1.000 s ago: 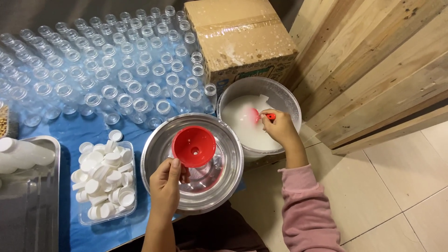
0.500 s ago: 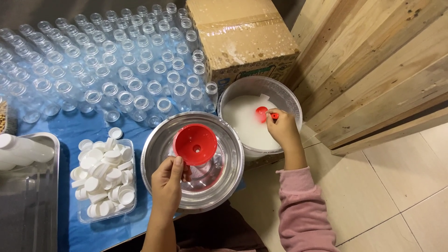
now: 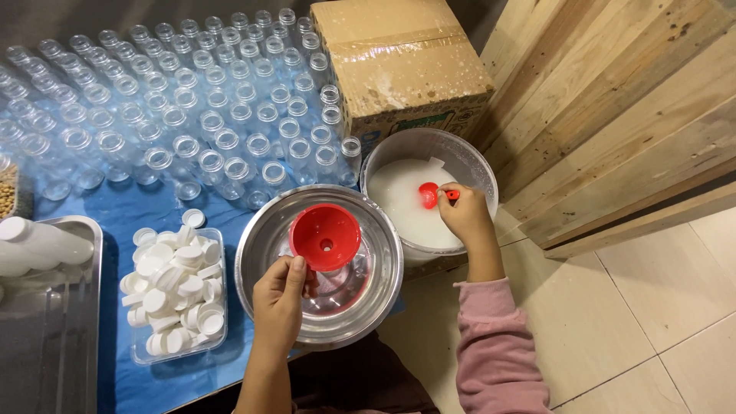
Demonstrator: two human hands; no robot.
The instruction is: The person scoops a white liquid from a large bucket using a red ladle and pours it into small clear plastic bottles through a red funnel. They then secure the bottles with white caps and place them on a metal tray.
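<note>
While the left hand (image 3: 280, 303) grips a clear bottle under the red funnel (image 3: 325, 237), fingers wrapped round it, both sit over the steel bowl (image 3: 264, 234). Right hand (image 3: 465, 215) pinches a red scoop (image 3: 431, 195) by its handle, bowl end over white liquid in the round tub (image 3: 468, 157).

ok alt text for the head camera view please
The left hand holds a red funnel over a steel bowl while the right hand dips a red ladle into a bucket of white liquid, beside rows of empty bottles.
</note>
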